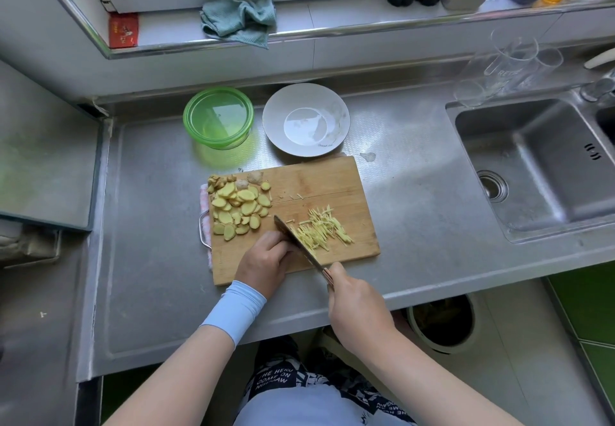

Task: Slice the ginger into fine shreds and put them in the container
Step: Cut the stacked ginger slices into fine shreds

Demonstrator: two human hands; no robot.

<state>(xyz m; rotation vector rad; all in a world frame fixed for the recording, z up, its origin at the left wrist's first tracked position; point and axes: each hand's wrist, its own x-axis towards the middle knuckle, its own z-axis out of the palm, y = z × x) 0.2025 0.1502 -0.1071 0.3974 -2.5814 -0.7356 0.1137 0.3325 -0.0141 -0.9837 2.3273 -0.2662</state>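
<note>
Right hand (357, 305) grips the knife (298, 242), blade down mid-shredding against the curled left hand (266, 259); what its hidden fingertips pin I cannot tell. Pale ginger shreds (324, 229) lie right of the blade, ginger slices (238, 207) heaped left on the cutting board (326, 179); next, I judge, come more thin, even cuts before filling the green container (218, 117) behind

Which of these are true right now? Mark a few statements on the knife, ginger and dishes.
The right hand grips the knife. True.
Shreds lie right of the blade. True.
The slices sit in the bowl. False: they are piled on the board's left side.
The green container holds shreds. False: none show in it; they lie on the board.
</note>
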